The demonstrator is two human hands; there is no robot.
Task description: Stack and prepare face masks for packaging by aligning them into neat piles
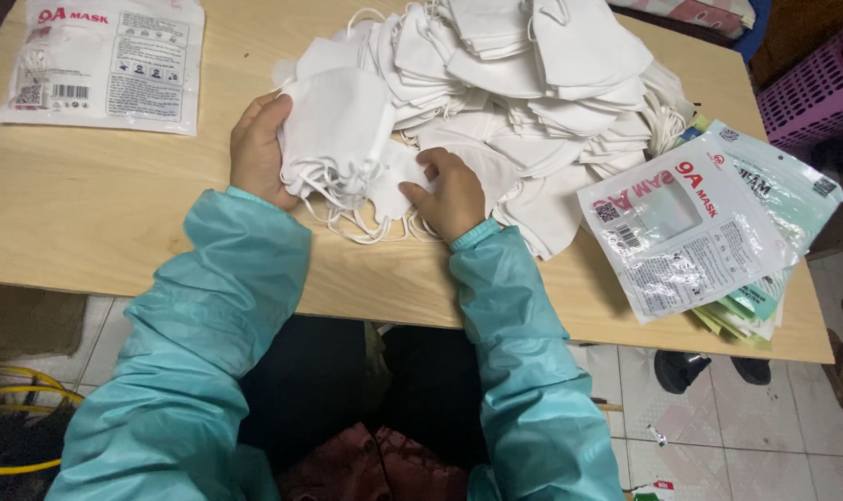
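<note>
A small stack of white masks lies at the near-left edge of the big mask pile, its ear loops trailing toward the counter's front edge. The left hand cups the stack's left side, fingers curled shut around it. The right hand presses down on loose masks just right of the stack, fingers bent, pinching one. Squaring the stack probably goes best with loops kept tucked and both hands pressing evenly. Right of the pile, empty packets overhang the counter edge; left of it, one packet leaves bare room.
</note>
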